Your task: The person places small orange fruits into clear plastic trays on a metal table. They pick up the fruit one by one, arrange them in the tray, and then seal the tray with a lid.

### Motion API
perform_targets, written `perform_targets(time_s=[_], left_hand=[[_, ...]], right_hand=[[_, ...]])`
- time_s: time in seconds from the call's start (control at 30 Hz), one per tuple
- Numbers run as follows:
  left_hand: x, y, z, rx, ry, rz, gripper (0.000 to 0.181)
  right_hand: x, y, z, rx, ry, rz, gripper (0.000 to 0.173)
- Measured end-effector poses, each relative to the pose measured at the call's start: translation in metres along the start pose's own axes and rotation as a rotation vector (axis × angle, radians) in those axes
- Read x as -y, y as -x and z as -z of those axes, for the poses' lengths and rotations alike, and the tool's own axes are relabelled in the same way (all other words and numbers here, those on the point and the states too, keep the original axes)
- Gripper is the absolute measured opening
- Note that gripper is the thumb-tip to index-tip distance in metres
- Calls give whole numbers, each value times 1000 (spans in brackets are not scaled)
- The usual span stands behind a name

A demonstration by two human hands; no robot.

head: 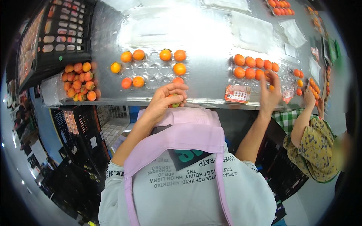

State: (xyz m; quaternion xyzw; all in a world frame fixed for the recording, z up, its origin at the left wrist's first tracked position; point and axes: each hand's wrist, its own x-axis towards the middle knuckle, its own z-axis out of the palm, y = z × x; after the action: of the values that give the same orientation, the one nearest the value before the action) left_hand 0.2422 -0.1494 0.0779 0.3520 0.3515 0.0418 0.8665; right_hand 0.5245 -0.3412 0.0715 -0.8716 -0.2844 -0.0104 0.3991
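Note:
My left hand (169, 98) is curled around a small orange fruit (174, 105), apparently a persimmon, with green showing at its calyx. It is just in front of a clear plastic tray (152, 69) whose round cups are partly filled with orange persimmons (138, 54). Over a second clear tray (251, 84), my blurred right hand (271, 91) has its fingertips at the second row of orange fruits (250, 73). Whether those fingers grip a fruit cannot be made out. A printed card (237, 93) lies on that tray's near edge.
Loose persimmons (77, 80) are heaped at the table's left, below a black plastic crate (63, 34). Clear packaging (251, 31) lies farther back on the metal table (208, 73). At right, a co-worker's hand (309, 97) reaches among more fruits.

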Motion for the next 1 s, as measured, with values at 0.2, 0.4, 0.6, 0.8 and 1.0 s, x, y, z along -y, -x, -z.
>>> perform_targets(time_s=[0.2, 0.4, 0.6, 0.8, 1.0], left_hand=[[-9, 10, 7, 35, -33, 66, 28], [-9, 22, 17, -42, -5, 76, 29], [-5, 22, 32, -90, 37, 2, 29], [-16, 16, 22, -137, 24, -62, 37], [-29, 3, 5, -20, 144, -24, 42]], right_hand=[[101, 6, -113, 459, -100, 452, 32], [122, -19, -152, 615, 87, 798, 33], [126, -33, -160, 701, 81, 893, 30], [129, -18, -131, 999, -498, 169, 32], [135, 10, -109, 1029, -745, 114, 35]])
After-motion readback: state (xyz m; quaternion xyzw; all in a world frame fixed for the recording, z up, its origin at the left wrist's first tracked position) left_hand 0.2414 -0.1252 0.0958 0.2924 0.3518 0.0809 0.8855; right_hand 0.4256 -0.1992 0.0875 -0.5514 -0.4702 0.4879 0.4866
